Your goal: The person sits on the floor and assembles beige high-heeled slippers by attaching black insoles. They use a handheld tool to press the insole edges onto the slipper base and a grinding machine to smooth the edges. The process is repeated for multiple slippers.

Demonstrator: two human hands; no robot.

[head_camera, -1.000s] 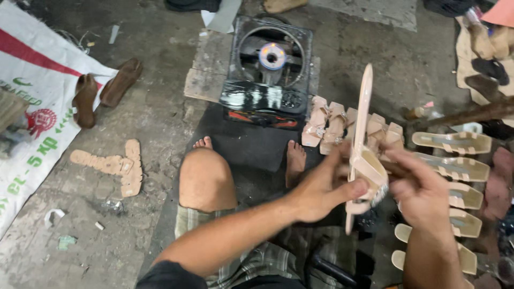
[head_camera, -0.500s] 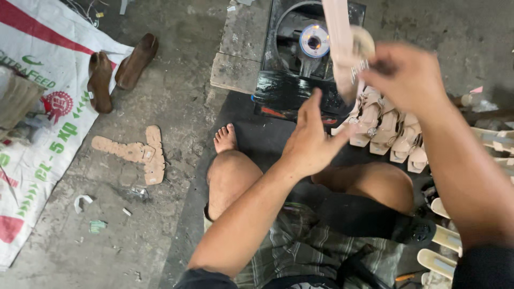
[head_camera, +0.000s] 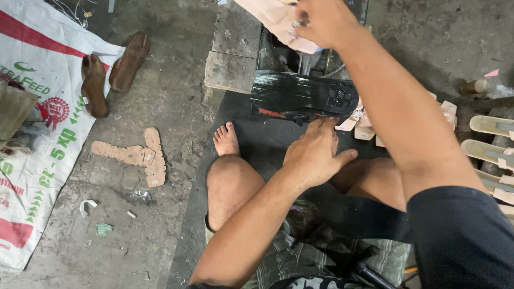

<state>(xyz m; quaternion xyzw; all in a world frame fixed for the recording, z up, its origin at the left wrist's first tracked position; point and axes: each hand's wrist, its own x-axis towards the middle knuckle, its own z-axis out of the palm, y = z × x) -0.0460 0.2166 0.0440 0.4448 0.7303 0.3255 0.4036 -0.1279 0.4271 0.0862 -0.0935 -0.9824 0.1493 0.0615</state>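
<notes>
Over the black machine [head_camera: 302, 96], your right hand [head_camera: 321, 21] grips a pale sole [head_camera: 273, 18]; left hand [head_camera: 316, 155] hangs open, empty.

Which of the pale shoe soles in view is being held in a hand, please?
The pale sole at the top edge, gripped by the right hand; the others lie at the right.

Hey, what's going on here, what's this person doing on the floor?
A person sits on the floor beside shoe parts. The right hand holds a pale sandal sole up over a black box machine. The left hand is open, its grip empty, resting near the right leg. More pale soles lie at the right, and two brown shoe lasts on a printed sack.
</notes>
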